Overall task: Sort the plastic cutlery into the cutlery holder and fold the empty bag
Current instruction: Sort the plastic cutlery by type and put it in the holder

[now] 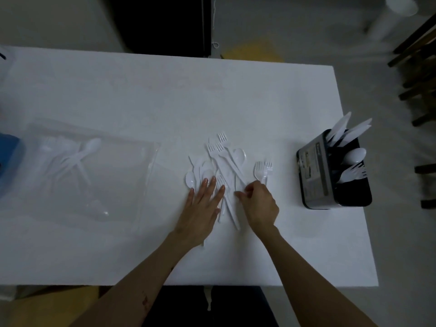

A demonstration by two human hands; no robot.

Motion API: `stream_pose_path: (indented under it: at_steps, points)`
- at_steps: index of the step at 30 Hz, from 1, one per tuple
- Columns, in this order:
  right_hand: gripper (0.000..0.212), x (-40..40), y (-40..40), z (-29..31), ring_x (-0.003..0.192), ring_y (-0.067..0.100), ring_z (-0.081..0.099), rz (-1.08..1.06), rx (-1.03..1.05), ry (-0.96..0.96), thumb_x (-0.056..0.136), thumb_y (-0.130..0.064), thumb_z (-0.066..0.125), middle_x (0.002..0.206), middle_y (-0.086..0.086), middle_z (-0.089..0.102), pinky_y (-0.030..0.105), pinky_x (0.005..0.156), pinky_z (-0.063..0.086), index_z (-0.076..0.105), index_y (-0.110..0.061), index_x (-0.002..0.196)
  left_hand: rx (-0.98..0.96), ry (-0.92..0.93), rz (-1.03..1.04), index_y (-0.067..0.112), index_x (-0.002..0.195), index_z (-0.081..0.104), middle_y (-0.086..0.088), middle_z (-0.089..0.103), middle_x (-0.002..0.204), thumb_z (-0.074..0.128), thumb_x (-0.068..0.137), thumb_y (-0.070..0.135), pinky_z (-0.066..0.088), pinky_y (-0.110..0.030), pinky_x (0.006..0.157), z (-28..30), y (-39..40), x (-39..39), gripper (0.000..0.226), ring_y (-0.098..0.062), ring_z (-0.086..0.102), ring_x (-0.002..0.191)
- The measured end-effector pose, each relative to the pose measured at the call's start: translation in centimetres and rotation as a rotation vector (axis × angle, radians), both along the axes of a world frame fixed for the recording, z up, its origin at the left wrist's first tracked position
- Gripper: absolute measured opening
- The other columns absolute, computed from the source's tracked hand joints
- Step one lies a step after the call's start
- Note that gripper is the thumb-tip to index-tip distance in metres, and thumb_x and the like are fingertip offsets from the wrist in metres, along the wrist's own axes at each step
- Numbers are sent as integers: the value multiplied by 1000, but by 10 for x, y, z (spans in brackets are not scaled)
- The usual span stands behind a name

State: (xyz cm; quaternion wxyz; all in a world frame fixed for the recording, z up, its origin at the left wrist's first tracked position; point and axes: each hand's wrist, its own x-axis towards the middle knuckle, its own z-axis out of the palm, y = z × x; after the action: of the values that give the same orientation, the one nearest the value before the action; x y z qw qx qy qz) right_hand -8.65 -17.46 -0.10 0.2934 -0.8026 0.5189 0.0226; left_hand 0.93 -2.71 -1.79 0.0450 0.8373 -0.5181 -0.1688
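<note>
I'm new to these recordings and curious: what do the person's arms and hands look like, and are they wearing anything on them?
Both arms are bare from the bottom edge of the picture to the fingers: no sleeves, gloves, watch or rings show. The left hand and right hand are bare too. The left forearm carries a few small dark reddish marks; what they are cannot be told.

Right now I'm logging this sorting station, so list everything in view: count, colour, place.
table: one, white, fills the centre
loose cutlery pile: many forks and spoons, white, mid-table
bag: one, clear, left on the table, a few pieces inside
cutlery holder: one, black and grey, right table edge, holding knives, a spoon and forks
blue object: one, left edge, cropped
left hand: flat on the pile
right hand: pinching a piece in the pile
</note>
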Motion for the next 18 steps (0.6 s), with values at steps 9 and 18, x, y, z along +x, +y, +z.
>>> stream_pose_path:
  at_steps: [9,18]
  points:
    - [20,9,-11,2,64,14,59,-105,223,31,88,-33,70,70,-2,61,28,67,49,67,-15,83,-25,61,51,19,153,15,-7,2,161,15,98,35,13,-44,117,-1,-1,-7,57,-25,-1,148]
    - [18,-14,-18,14,78,15,65,-236,245,-275,90,-26,69,87,2,70,22,65,47,60,-11,94,-218,353,208,16,152,17,3,-5,160,12,96,42,1,-38,122,16,-16,-6,61,-13,-12,147]
